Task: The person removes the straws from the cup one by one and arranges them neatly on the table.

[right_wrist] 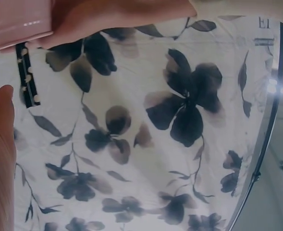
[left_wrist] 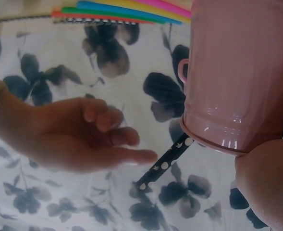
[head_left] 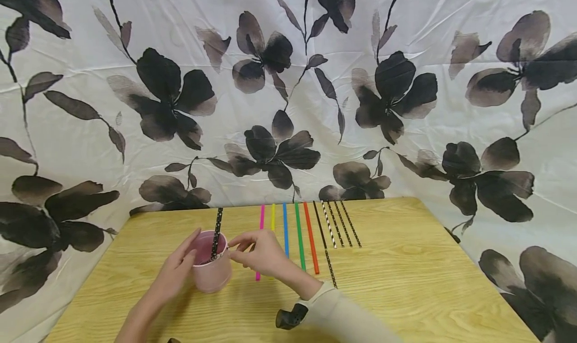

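A pink cup point(head_left: 213, 275) with a small loop handle point(left_wrist: 182, 70) stands on the wooden table, left of the middle. My left hand point(head_left: 173, 270) grips it from the left, thumb at the near rim. Inside leans a black straw point(head_left: 217, 233) patterned with white dots and stars, its upper end above the rim. At the cup's right side is my right hand point(head_left: 261, 253), its fingers loosely bent. Seen in the left wrist view, the right hand point(left_wrist: 93, 130) has nothing between thumb and fingers, with the thumb tip near the straw point(left_wrist: 165, 161).
Right of the cup a row of straws lies on the table point(head_left: 405, 273): magenta point(head_left: 262, 215), yellow point(head_left: 272, 215), blue point(head_left: 285, 228), green point(head_left: 299, 238), red point(head_left: 311, 238), a black-and-white striped one point(head_left: 328, 225) and several black patterned ones point(head_left: 351, 225). Floral cloth point(head_left: 333, 132) hangs behind.
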Available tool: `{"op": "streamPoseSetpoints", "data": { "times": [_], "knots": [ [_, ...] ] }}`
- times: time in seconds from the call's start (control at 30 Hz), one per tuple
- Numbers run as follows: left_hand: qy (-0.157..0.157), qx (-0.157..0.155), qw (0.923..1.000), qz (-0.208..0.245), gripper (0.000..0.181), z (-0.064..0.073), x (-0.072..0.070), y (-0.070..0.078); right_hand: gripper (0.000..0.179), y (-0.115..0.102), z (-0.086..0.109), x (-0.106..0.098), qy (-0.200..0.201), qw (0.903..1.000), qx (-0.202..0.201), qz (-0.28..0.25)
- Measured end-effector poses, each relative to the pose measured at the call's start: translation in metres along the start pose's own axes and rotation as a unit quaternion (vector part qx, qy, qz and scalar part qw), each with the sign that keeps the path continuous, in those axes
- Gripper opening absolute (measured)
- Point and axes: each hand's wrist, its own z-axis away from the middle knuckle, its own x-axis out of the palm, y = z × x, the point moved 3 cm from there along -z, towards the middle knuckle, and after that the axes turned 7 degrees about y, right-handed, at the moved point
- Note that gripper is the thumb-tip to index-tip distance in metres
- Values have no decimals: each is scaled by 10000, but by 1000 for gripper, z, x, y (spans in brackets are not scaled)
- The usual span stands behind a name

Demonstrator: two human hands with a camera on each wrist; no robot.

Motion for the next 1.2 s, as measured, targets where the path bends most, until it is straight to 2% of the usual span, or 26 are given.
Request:
{"op": "streamPoseSetpoints", "data": {
  "times": [0.17, 0.43, 0.8, 0.9, 1.03, 1.2],
  "knots": [
    [-12, -2, 10000, 76, 44, -1, 4, 0, 14, -4, 0, 11, -96, 9998, -140, -84],
    [-2, -158, 9999, 5, 44, -1, 6, -5, 12, -7, -1, 23, 110, 9989, -440, -124],
    [-17, -158, 9999, -32, 43, -1, 5, -3, 10, 0, -4, 32, 410, 9940, -914, 438],
    [12, -128, 9999, -76, 43, -1, 6, -4, 9, -1, -2, 30, 543, 9930, -1019, 230],
    [43, -111, 9999, -113, 43, -1, 6, -6, 11, -10, 0, 19, 655, 9930, -949, -251],
    [112, -102, 9997, -167, 44, -1, 3, -5, 12, -43, 5, -9, 621, 9887, -870, -1050]
  ]
}}
